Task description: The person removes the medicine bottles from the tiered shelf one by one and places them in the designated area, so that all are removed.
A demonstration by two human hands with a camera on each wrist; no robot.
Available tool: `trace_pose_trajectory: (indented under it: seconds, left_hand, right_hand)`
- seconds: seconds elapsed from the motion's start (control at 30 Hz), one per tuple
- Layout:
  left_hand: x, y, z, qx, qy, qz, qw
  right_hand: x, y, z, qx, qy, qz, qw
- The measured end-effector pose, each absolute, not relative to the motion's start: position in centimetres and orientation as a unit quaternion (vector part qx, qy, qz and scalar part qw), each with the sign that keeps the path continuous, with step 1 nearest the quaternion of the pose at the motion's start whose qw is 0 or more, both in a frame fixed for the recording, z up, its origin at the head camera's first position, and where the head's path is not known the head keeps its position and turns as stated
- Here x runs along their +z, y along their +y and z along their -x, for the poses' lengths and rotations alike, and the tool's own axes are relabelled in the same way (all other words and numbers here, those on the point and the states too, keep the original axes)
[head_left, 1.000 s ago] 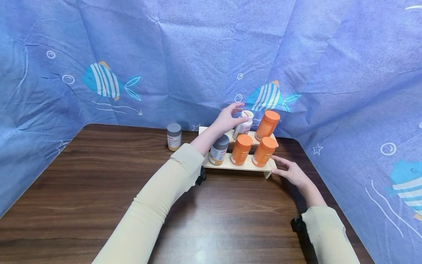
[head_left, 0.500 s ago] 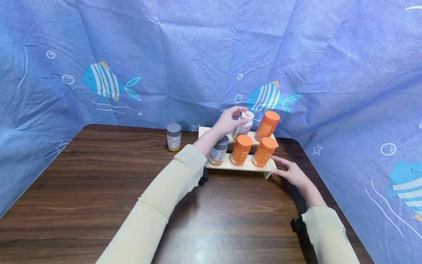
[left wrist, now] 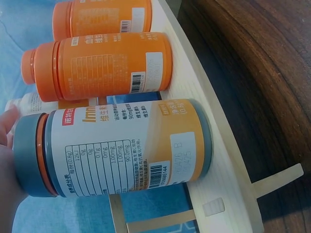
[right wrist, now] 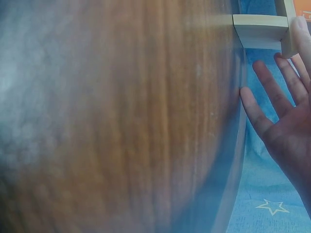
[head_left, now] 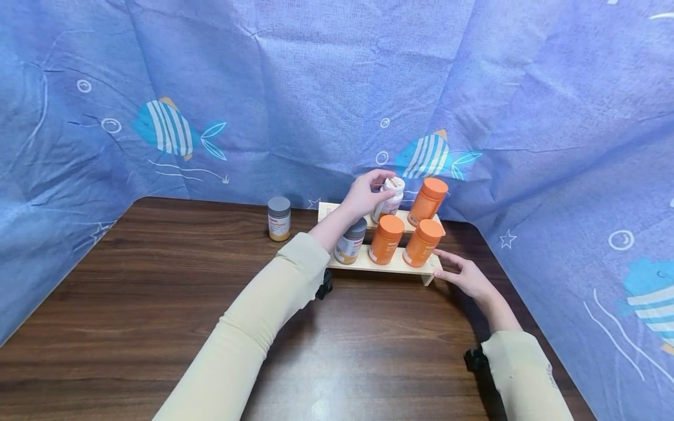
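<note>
Bottle [head_left: 278, 218] with a gray cap stands alone on the table [head_left: 158, 304], well to the left of the fingers of both hands and apart from the rack.

The wooden rack [head_left: 379, 264] has two steps. On the lower step, from left to right: a gray-capped bottle [head_left: 350, 241] directly below the left wrist, then two orange bottles [head_left: 385, 238] [head_left: 422, 241]. On the upper step: a white bottle [head_left: 390, 199], then a tall orange bottle [head_left: 427, 200] just to its right.

The left hand [head_left: 364, 193] reaches over the lower row to the upper step. Its fingers [head_left: 380, 175] are curled around the cap and upper body of the white bottle, with the thumb on the near side. The bottle stands on the upper step, slightly tilted, between those fingers and the tall orange bottle. The left wrist view shows the gray-capped bottle [left wrist: 116, 148] close under the wrist, with an orange bottle [left wrist: 97, 65] beyond it.

The right hand [head_left: 466, 273] lies at the right end of the rack. Its fingers [head_left: 447, 255] are straight and spread, their tips touching the end of the lower step [right wrist: 260, 30]; they grip nothing. The nearest orange bottle stands just above and left of those fingertips.

A blue fish-print cloth [head_left: 316, 88] hangs behind the table.
</note>
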State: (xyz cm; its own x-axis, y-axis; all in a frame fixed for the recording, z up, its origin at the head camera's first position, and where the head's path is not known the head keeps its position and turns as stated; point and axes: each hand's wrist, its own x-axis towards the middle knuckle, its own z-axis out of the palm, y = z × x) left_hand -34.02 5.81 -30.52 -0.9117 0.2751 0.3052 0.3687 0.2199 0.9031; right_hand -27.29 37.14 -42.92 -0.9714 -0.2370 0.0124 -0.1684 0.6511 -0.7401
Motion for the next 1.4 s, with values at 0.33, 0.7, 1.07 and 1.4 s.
trace_pose_trajectory:
  seconds: [0.33, 0.7, 1.07, 1.4]
  left_hand:
    - [-30.1, 5.2, 33.5, -0.601, -0.772, 0.200, 0.054]
    - [-28.9, 4.0, 32.6, -0.595, -0.771, 0.208, 0.090]
    - [-28.3, 2.6, 31.5, -0.595, -0.763, 0.221, 0.119]
    - [-28.2, 0.5, 31.0, -0.595, -0.756, 0.226, 0.153]
  right_hand:
    - [-43.1, 37.2, 27.2, -0.404, 0.906, 0.117, 0.043]
    - [-43.2, 37.4, 27.4, -0.406, 0.906, 0.108, 0.050]
    - [-43.0, 37.3, 27.4, -0.420, 0.900, 0.099, 0.056]
    - [-43.0, 37.2, 27.3, -0.405, 0.908, 0.099, 0.048]
